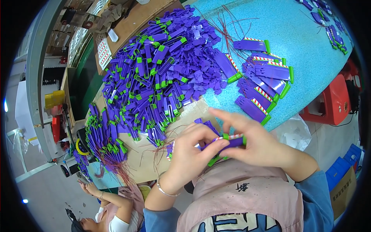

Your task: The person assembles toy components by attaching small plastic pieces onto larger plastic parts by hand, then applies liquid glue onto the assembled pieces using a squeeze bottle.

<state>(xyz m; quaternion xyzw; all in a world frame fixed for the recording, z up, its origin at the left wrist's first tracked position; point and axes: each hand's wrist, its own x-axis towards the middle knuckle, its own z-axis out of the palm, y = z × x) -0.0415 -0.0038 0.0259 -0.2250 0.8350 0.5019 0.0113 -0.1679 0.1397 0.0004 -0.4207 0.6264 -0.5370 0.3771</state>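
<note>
Close in front of my body, both hands are on a purple plastic part (pixel 234 142) with green ends and a red-and-white striped strip. My left hand (pixel 189 149) pinches its left side between thumb and fingers. At the other end, my right hand (pixel 251 141) grips it with the thumb below, while the index finger points up and away. My fingers cover much of the part. Just beyond the left hand, a few more purple pieces (pixel 206 124) lie at the table's near edge. Several finished-looking purple parts with striped strips (pixel 266 71) lie overlapping beyond my right hand.
A big heap of purple and green plastic pieces (pixel 154 73) covers the table's middle. Thin red wires (pixel 228 27) trail over the blue tabletop (pixel 309 50). A wired pile (pixel 104 135) sits at left, near another person (pixel 116 207). A red stool (pixel 328 102) stands at right.
</note>
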